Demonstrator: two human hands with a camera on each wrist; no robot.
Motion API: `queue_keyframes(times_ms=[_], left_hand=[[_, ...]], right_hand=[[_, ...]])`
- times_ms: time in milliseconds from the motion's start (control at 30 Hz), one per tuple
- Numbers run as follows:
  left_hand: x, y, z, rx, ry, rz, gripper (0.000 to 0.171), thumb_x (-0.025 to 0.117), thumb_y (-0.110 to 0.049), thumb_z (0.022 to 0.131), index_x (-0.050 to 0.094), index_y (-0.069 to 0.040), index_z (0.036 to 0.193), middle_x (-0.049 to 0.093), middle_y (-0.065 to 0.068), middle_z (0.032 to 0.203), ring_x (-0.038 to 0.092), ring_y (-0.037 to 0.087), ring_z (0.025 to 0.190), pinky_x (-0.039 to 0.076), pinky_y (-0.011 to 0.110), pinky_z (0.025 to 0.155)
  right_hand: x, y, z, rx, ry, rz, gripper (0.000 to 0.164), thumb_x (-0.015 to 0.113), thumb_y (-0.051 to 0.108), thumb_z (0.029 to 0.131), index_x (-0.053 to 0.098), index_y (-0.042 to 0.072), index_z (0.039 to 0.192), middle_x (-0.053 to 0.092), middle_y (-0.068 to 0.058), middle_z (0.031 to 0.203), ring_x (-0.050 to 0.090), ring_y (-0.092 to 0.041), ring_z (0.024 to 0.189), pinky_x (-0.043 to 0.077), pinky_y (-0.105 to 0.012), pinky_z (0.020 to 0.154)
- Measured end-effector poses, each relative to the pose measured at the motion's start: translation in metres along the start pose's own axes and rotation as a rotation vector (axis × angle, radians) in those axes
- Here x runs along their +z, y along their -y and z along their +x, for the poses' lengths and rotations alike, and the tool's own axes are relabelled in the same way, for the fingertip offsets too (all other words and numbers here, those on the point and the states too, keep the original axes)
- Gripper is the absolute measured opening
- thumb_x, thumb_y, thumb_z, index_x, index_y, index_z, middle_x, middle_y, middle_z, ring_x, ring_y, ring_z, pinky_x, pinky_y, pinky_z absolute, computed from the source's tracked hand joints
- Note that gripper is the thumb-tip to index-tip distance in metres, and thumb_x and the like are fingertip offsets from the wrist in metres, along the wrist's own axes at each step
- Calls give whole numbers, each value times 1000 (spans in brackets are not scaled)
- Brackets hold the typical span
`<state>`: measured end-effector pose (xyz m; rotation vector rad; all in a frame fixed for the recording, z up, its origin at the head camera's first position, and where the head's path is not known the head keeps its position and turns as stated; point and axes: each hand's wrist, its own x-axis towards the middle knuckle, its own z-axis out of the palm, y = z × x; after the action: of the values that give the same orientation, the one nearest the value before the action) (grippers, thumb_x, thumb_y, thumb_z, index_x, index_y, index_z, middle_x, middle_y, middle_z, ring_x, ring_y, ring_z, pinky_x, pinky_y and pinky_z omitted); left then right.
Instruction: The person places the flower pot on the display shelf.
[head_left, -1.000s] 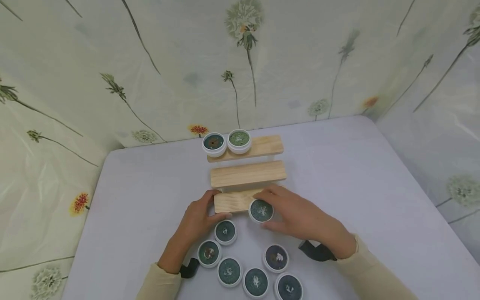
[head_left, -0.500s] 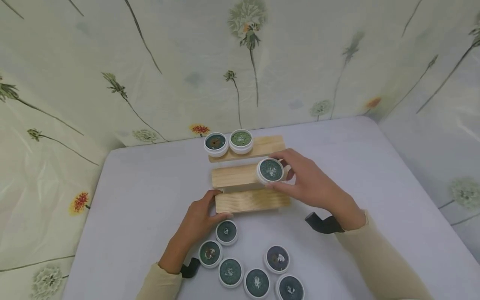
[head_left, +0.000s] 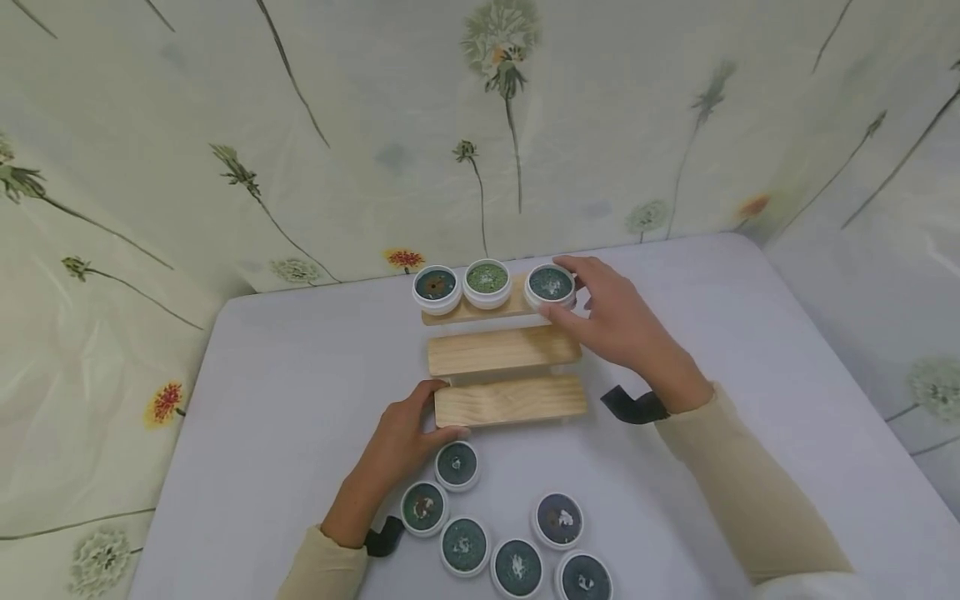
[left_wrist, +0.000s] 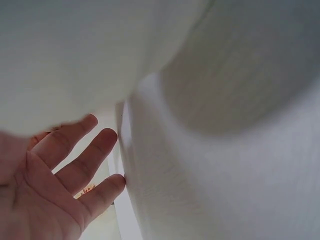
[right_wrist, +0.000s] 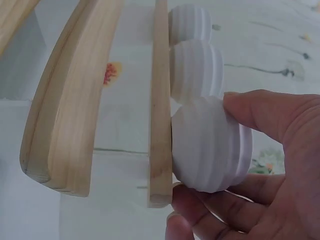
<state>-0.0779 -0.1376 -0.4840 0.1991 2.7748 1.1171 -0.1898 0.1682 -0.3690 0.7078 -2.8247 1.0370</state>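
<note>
My right hand (head_left: 618, 317) grips a small white ribbed pot (head_left: 550, 285) with a speckled blue-green top, at the right part of the top plank of a three-step wooden shelf stand (head_left: 504, 350). In the right wrist view, thumb and fingers curl round this ribbed pot (right_wrist: 210, 145), its base against the plank. Two similar pots, one brown-centred (head_left: 437, 287) and one light green (head_left: 487, 282), stand on the same plank to its left. My left hand (head_left: 401, 433) holds the left end of the lowest plank (head_left: 510, 402), thumb at the front edge, index finger behind.
Several more white pots stand on the white-covered table in front of the stand, among them a dark green one (head_left: 457, 464) close below the left thumb and a purplish one (head_left: 558, 520). A flower-printed sheet (head_left: 375, 150) rises behind the table's back edge.
My right hand has carried the pot from in front of the lowest plank, up past the middle one, to the top plank beside the other two. The left hand keeps its hold.
</note>
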Motion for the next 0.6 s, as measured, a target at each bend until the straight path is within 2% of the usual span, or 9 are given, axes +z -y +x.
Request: queue_keyframes(times_ms=[100, 267, 600], left_hand=[[0, 0, -1, -8, -1, 0, 76, 91, -40, 82, 54, -17, 144, 65, 12, 139, 60, 31, 131, 46, 51, 109], [1, 0, -1, -10, -2, -1, 75, 91, -40, 82, 54, -17, 143, 65, 12, 139, 60, 31, 131, 46, 52, 109], [0, 2, -1, 12, -2, 2, 74, 90, -41, 82, 54, -17, 143, 66, 11, 139, 60, 31, 131, 46, 51, 109]], right_hand=[[3, -1, 5, 31, 0, 22, 66, 76, 27, 96, 48, 0, 150, 60, -18, 133, 56, -33, 114, 52, -51, 91], [7, -3, 10, 33, -19, 32, 66, 76, 28, 96, 49, 1, 150, 63, -16, 124, 55, -34, 105, 49, -47, 84], [12, -9, 14, 34, -26, 66, 69, 75, 28, 98, 45, 1, 153, 58, -18, 140, 54, -32, 118, 51, -53, 96]])
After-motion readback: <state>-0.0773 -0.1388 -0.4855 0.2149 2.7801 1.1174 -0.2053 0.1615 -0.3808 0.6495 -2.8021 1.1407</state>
